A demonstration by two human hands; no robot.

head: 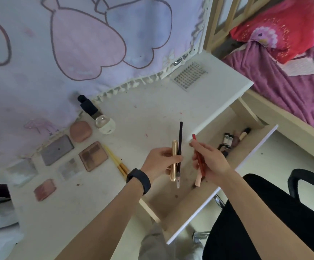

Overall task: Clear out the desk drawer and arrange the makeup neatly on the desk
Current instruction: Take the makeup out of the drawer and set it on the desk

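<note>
My left hand [160,159] grips a gold tube [174,162] and a thin black pencil [180,139] together, held above the desk's front edge. My right hand [211,162] holds a red pencil [199,158] and a pale pink stick [198,181] over the open drawer [246,158]. Several small bottles and a brush [231,139] still lie in the drawer's far end. On the white desk [143,113] lie palettes [93,155], a grey compact [57,150], a pink compact [80,131], yellow pencils [115,160], a black bottle [88,106] and a white jar [105,124].
A pink and lilac cloth [68,44] hangs behind the desk. A clear grid-patterned box [189,75] lies at the desk's far right. A black chair [276,212] stands at the lower right, a bed with purple and red bedding [293,72] beyond it.
</note>
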